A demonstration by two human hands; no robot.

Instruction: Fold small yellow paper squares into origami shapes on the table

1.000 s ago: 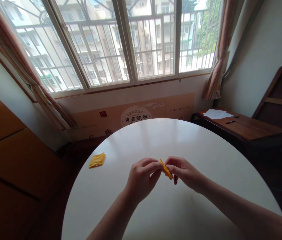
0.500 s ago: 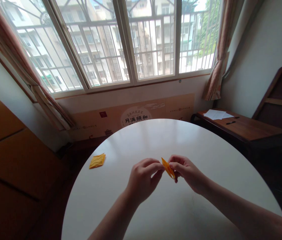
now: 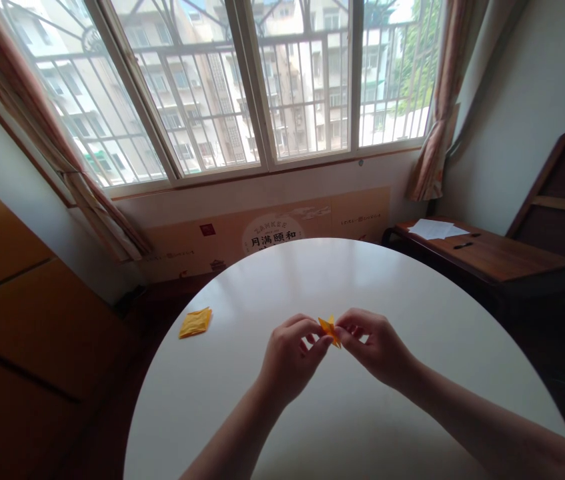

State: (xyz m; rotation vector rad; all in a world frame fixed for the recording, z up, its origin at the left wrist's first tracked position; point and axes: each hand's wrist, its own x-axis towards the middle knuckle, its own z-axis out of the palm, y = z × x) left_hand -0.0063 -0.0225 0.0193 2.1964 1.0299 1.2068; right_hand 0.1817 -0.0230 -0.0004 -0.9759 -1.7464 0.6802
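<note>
A small folded piece of orange paper (image 3: 329,329) is held above the round white table (image 3: 342,413), pinched from both sides. My left hand (image 3: 292,360) grips its left edge with thumb and fingertips closed. On the right edge, my right hand (image 3: 375,347) pinches it the same way. Most of the paper is hidden between the fingertips. A second folded orange paper (image 3: 195,321) lies flat near the table's left edge, well away from both hands.
A dark wooden side table (image 3: 492,257) with white sheets (image 3: 435,229) and a pen (image 3: 462,245) stands to the right. Behind the round table are a printed cardboard panel (image 3: 272,233), a barred window and curtains. Wooden cabinets fill the left side.
Both hands drew closer together and slightly up. The orange paper, earlier a longer tilted strip between them, now shows as a smaller crumpled tip.
</note>
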